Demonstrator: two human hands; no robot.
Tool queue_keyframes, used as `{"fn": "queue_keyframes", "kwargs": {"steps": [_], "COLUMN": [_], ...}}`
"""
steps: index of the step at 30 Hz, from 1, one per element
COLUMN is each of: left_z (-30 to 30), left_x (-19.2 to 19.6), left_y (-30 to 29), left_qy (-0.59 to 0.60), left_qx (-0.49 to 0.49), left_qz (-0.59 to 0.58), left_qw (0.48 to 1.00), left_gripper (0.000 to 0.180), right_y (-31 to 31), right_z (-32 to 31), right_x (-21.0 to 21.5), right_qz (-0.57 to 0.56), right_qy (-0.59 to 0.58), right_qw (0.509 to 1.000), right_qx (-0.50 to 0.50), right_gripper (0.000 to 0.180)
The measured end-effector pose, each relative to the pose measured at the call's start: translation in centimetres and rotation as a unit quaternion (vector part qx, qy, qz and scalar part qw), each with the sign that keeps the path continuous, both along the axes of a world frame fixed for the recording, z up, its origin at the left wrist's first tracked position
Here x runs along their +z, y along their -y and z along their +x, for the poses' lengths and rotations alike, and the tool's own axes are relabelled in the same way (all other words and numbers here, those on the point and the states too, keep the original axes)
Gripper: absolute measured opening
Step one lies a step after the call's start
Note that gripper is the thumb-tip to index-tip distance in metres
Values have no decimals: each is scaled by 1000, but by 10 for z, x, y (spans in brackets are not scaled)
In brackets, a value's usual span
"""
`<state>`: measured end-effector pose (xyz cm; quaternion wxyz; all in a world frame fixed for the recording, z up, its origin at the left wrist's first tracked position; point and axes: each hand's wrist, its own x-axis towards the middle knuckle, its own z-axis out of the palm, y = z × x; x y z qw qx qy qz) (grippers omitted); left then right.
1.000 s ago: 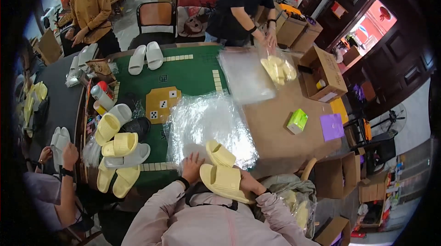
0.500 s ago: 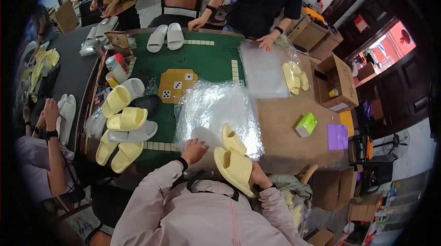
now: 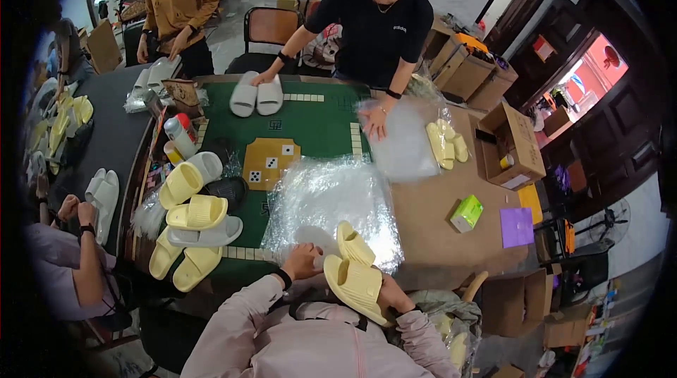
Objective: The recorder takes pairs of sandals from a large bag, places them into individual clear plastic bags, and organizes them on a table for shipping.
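Note:
My right hand (image 3: pixel 395 296) grips a pale yellow slipper (image 3: pixel 355 286) by its side, its toe strap tilted up toward me. Just beyond it, a second yellow slipper (image 3: pixel 355 244) overlaps a stack of clear plastic bags (image 3: pixel 335 198) and seems to be held together with the first. At the near edge of that stack is my left hand (image 3: pixel 302 262), fingers bent and drawn together on the edge of a bag. Its fingertips are partly hidden. To the left lie several yellow slippers (image 3: pixel 197 213) and grey slippers (image 3: pixel 229 231) in a heap.
Across the table a co-worker's hands touch white slippers (image 3: pixel 256 94) and a clear bag stack (image 3: pixel 405 149). Bagged yellow slippers (image 3: pixel 444 144), an open carton (image 3: pixel 513 145), a green box (image 3: pixel 467 213) and a purple sheet (image 3: pixel 517 227) are on the right. Bottles (image 3: pixel 180 137) stand left.
My left hand has moved slightly right onto the bag edge, its fingers drawn in. The co-worker's hand has reached the white slippers. The view has tilted up a little.

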<state>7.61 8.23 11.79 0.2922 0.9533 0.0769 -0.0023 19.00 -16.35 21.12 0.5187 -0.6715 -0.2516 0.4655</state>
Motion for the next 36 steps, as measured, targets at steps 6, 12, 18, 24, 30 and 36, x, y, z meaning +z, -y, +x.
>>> {"fn": "queue_keyframes", "kwargs": {"steps": [6, 12, 18, 24, 30, 36], "left_z": [2, -4, -7, 6, 19, 24], "left_x": [-21, -20, -65, -18, -23, 0], "left_y": [-13, -8, -28, -40, -32, -32], "left_qy": [124, 33, -15, 17, 262, 70], "left_qx": [81, 119, 120, 148, 123, 174], "left_qz": [35, 76, -3, -102, -251, -172], "left_qw": [988, 989, 993, 984, 924, 967], "left_gripper": [20, 27, 33, 25, 27, 22], "right_y": [-7, 2, -14, -21, -24, -36], "right_z": [3, 0, -7, -5, -5, 4], "right_x": [4, -16, 16, 18, -2, 12], "right_qz": [-8, -4, -51, -11, -42, 22], "right_qy": [39, -2, 40, -25, 3, 47], "right_qw": [999, 1000, 997, 996, 993, 993], "right_qx": [32, -5, 40, 84, 110, 108], "right_gripper": [36, 36, 36, 34, 39, 38]}}
